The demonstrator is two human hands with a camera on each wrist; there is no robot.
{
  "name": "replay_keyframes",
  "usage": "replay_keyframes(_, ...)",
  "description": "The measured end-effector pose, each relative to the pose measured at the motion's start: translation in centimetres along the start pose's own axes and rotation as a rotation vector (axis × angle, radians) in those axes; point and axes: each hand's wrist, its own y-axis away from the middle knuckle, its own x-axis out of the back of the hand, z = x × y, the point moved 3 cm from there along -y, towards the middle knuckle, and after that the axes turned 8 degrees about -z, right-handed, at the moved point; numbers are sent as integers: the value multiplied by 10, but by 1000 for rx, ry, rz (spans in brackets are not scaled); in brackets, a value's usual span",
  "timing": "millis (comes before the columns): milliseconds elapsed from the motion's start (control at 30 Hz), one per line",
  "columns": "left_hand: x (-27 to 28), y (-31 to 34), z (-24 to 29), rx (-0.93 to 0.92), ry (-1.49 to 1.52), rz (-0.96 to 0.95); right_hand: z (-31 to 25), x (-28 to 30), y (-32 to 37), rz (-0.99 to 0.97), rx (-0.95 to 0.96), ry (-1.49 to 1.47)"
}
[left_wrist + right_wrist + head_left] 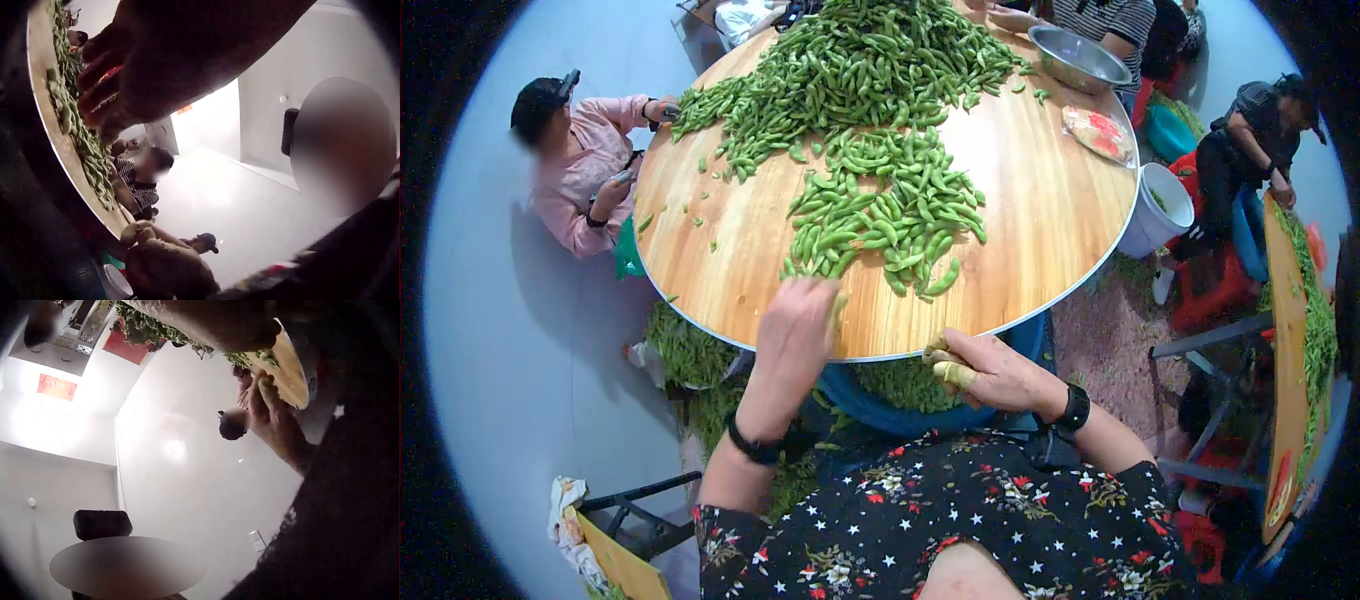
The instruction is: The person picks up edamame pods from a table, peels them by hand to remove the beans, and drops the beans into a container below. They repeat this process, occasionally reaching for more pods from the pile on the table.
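Green soybean pods [870,215] lie spread on the round wooden table [710,265], in front of a large heap [870,70]. My left hand [790,325], palm down and slightly blurred, has its fingertips at the nearest pods. In the left wrist view its fingers [94,100] are spread and loosely bent beside the pods. A light green strip shows along the thumb side. My right hand [995,370] is at the table's near edge, with fingers curled in and yellow-green coverings on some of them. I cannot tell whether it holds a pod.
Below the near edge stands a blue tub [865,400] with green pods in it. A metal bowl [1080,60] and a plastic-wrapped packet [1097,135] are at the table's right. A white bucket [1157,210] stands beside it. A person in pink [590,160] sits left.
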Motion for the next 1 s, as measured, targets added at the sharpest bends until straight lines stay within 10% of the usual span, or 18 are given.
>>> replay_keyframes(400, -13, -50, 8, -175, -170, -45, 4, 3, 4, 110, -10, -166)
replay_keyframes(767, -35, -51, 21, 138, 1174, -29, -5, 4, -28, 245, -13, -662)
replay_keyframes(1000, -38, -24, 39, 66, 993, 118, 15, 5, -43, 290, 117, -925)
